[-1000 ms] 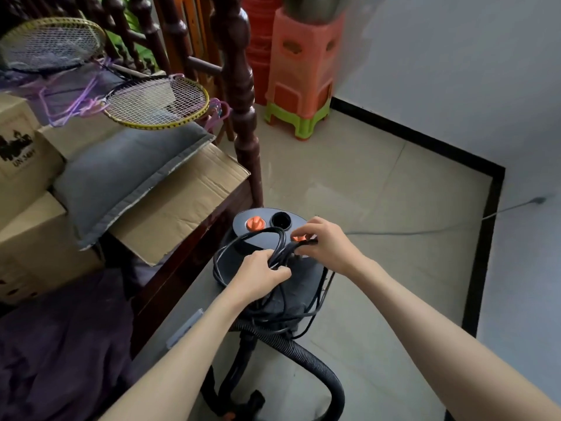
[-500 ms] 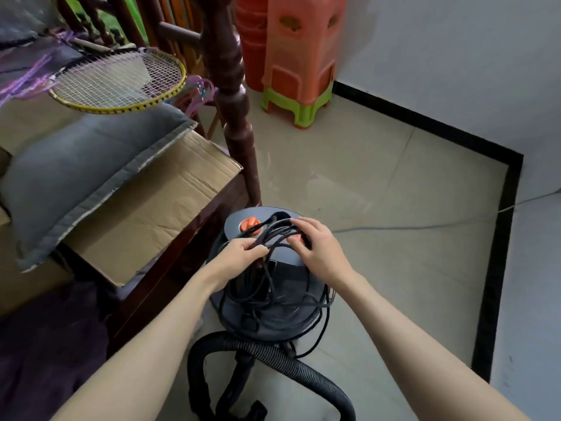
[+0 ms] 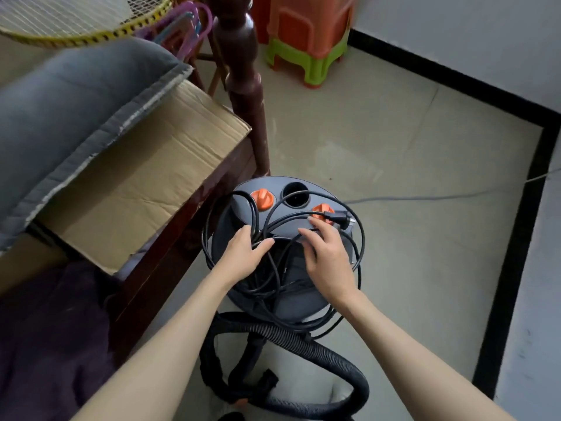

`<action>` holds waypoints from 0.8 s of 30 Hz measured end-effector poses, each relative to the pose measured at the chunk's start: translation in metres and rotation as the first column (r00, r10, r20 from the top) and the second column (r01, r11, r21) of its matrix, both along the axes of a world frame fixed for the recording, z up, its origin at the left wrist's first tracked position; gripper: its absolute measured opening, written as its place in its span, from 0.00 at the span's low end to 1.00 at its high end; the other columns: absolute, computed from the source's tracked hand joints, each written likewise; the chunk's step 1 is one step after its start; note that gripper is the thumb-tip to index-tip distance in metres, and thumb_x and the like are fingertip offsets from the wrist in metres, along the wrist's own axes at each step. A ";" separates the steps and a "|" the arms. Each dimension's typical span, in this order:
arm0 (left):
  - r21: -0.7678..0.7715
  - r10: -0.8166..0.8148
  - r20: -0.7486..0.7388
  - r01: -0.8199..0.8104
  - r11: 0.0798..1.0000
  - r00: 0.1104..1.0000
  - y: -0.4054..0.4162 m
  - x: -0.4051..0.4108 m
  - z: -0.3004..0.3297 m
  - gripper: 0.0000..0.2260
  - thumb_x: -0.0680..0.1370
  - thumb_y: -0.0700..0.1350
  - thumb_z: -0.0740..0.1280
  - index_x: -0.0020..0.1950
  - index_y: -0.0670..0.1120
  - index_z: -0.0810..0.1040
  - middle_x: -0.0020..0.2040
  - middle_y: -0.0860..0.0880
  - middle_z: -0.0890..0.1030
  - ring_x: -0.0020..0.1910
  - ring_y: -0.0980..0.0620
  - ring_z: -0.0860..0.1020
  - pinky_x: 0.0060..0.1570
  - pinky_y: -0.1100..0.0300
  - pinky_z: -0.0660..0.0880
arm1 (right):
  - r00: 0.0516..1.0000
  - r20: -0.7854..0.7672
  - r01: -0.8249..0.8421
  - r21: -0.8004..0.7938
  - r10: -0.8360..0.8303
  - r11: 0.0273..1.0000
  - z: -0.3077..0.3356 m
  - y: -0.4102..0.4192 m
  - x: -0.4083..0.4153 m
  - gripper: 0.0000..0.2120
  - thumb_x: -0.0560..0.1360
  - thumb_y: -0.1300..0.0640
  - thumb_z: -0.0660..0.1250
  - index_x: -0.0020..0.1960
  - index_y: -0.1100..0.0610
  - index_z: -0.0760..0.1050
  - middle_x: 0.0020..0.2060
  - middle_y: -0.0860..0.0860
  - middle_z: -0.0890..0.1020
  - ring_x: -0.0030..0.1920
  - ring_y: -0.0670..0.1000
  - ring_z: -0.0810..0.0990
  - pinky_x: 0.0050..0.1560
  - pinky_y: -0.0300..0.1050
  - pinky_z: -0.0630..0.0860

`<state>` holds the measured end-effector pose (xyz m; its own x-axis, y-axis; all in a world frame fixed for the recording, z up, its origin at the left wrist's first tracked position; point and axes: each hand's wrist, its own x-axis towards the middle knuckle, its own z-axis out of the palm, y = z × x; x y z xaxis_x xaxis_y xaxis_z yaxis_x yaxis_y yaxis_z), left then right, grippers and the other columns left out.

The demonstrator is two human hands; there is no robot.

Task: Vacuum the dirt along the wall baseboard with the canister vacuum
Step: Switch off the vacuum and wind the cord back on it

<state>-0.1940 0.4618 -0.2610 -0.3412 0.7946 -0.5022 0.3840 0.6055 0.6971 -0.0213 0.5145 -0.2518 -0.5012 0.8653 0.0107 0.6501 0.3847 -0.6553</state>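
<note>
Your left hand [image 3: 243,256] rests on the lid of the canister vacuum [image 3: 291,214], its fingers curled round several loops of the black power cord [image 3: 258,208]. Your right hand [image 3: 326,259] lies just beside it on the same lid, fingers loosely spread over the cord strands; you cannot tell whether it pinches any strand. The cord lies in loose coils over the lid and hangs down the canister's sides. Its plug [image 3: 337,215] sits just beyond your right fingertips, next to one orange knob [image 3: 321,209]. A second orange knob [image 3: 262,199] stands beyond your left hand, with a round open port [image 3: 295,194] between the two knobs. Below your wrists, the ribbed black hose [image 3: 303,344] loops on the floor [image 3: 409,208]. The black baseboard [image 3: 513,268] runs along the wall well to the right of your right hand and turns a corner ahead of it. To the left of your left hand stands a wooden bed frame [image 3: 170,253] carrying flattened cardboard [image 3: 151,183].
</note>
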 end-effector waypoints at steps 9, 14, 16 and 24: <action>-0.059 0.115 0.215 -0.105 0.993 0.970 -0.003 0.001 -0.014 0.08 0.77 0.51 0.67 0.49 0.47 0.79 0.45 0.51 0.82 0.51 0.48 0.80 0.55 0.53 0.75 | 0.840 0.053 0.278 -0.897 -0.540 0.343 0.001 -0.014 -0.027 0.20 0.82 0.49 0.57 0.49 0.62 0.80 0.47 0.58 0.84 0.50 0.54 0.83 0.53 0.47 0.79; -0.081 0.187 0.327 -0.170 0.982 0.926 -0.007 0.008 -0.013 0.05 0.75 0.47 0.70 0.46 0.47 0.82 0.44 0.49 0.84 0.48 0.50 0.82 0.56 0.47 0.77 | 0.786 0.033 0.159 -0.976 -0.618 0.150 -0.003 -0.002 -0.033 0.17 0.82 0.45 0.58 0.52 0.57 0.79 0.49 0.52 0.85 0.50 0.50 0.83 0.47 0.46 0.79; -0.067 0.213 0.309 -0.202 0.977 0.927 -0.008 0.012 -0.012 0.04 0.75 0.46 0.71 0.43 0.47 0.83 0.42 0.49 0.84 0.46 0.50 0.82 0.54 0.48 0.78 | 0.775 0.034 0.146 -0.981 -0.631 0.125 -0.005 -0.002 -0.033 0.18 0.82 0.46 0.58 0.54 0.58 0.78 0.47 0.52 0.85 0.46 0.47 0.83 0.42 0.43 0.78; -0.092 0.287 0.319 -0.272 0.958 0.903 -0.007 0.055 -0.009 0.09 0.74 0.45 0.71 0.45 0.39 0.81 0.45 0.41 0.83 0.48 0.43 0.82 0.55 0.44 0.77 | 0.774 0.043 0.172 -0.974 -0.632 0.144 -0.010 0.001 0.002 0.17 0.81 0.45 0.59 0.45 0.56 0.77 0.41 0.50 0.84 0.41 0.46 0.82 0.35 0.38 0.76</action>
